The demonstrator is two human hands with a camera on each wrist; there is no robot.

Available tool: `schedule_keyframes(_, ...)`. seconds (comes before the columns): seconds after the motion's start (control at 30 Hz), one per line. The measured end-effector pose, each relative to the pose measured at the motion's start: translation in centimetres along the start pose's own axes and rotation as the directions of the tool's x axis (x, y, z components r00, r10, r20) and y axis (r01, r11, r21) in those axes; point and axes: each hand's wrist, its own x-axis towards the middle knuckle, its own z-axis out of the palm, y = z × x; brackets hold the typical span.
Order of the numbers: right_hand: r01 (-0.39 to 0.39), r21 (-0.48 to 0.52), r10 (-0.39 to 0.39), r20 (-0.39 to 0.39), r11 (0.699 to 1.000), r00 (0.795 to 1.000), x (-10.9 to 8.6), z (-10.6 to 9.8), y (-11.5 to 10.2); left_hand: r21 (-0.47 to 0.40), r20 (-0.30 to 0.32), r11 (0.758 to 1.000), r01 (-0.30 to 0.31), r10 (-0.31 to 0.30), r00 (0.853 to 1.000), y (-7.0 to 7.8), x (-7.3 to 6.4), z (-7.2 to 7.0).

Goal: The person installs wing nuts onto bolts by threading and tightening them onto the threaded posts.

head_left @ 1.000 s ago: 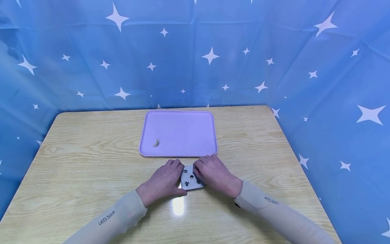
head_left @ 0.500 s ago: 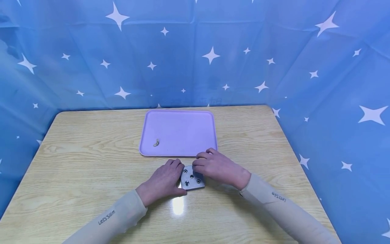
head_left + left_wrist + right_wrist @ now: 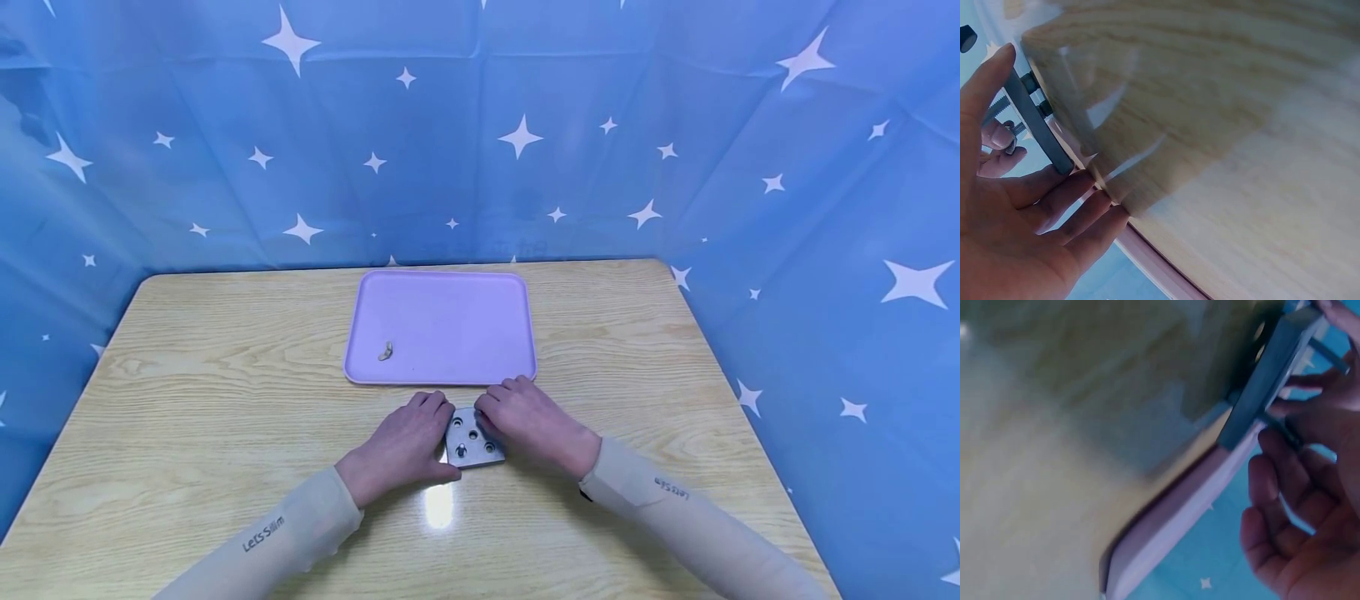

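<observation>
My left hand [image 3: 412,442] holds a square metal plate [image 3: 468,450] by its edges, thumb at the near side and fingers at the far side. Several round holes show in its top, and a bolt [image 3: 461,451] stands up near the front left. In the left wrist view, bolt heads [image 3: 1044,109] jut below the plate and a threaded shank [image 3: 997,108] rises above it. At the far right corner my right hand [image 3: 528,425] pinches a small wing nut [image 3: 1010,147] on a second bolt [image 3: 1280,428]. From the head view, its fingers hide that bolt.
A shallow purple tray [image 3: 450,312] lies just beyond the hands. At its front left is a small brass-coloured piece [image 3: 386,352] shaped like a wing nut. The wood-grain table [image 3: 225,358] backs onto a blue curtain [image 3: 450,108] with white stars.
Half a second ago my right hand was swung out to the right with its fingers extended; now it is curled in over the plate's corner again. My left hand and the plate have stayed put.
</observation>
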Motion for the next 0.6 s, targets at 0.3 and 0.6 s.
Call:
schedule_keyframes(0.3,-0.091,0.044,0.085,0.123,0.995,0.989,-0.4,-1.1,0.1,0.020,-0.016,1.000,-0.018,0.018,1.000,0.0,0.0,0.0)
schedule_keyframes(0.6,0.194,-0.037,-0.181,0.222,0.980,0.958,-0.5,-2.9,1.8,0.010,-0.008,1.000,-0.012,0.013,1.000,0.0,0.0,0.0)
